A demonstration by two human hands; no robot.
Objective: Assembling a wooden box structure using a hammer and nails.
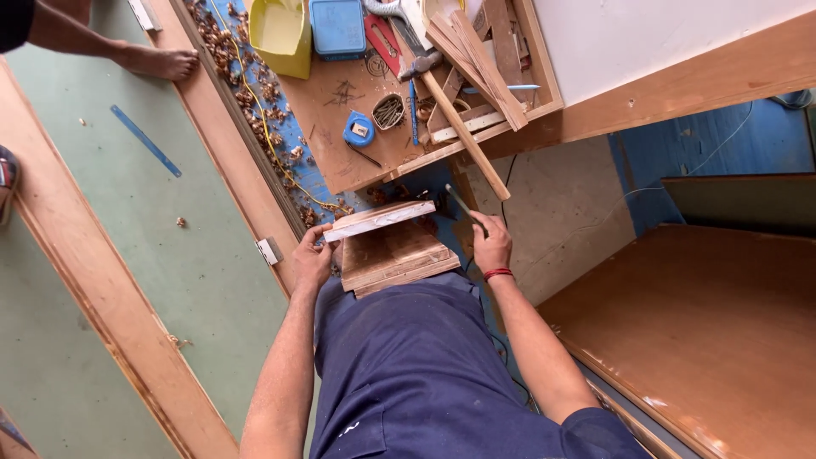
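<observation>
**Left of the lap stack: left hand on the top board's end, right hand off to the side with a chisel**

Against the person's lap sits a stack of wood boards point(393, 255), short plywood pieces piled flat. On top lies a whitish-edged board point(380, 219), tilted a little, its long axis running left-to-right across the body, right end slightly higher in frame.

Left hand point(313, 257): fingers curled around the left end of that top board, touching it, grasping. So the board runs rightward away from these fingers, toward the other hand.

Right hand point(491, 244): clenched on a slim tool, looks like a chisel point(460, 202), blade pointing up and left toward the board's right end. Tip near the board but apart from it; contact not seen. Red thread band on that wrist.

Nearer hand to the board: left, already on it. Right hand sits just beside the stack's right edge, not touching the wood as far as I can tell.

Around: workbench point(340, 127) above with a blue tape measure point(359, 129), a tin of nails point(388, 111), a hammer point(459, 127) with its long wooden handle slanting down-right, and a yellow tub point(282, 34). Wood shavings point(255, 93) and a yellow cord lie along the bench's left edge. Green floor point(195, 255) to the left, with a blue ruler point(144, 140). Another person's bare foot point(157, 61) at top left.
</observation>
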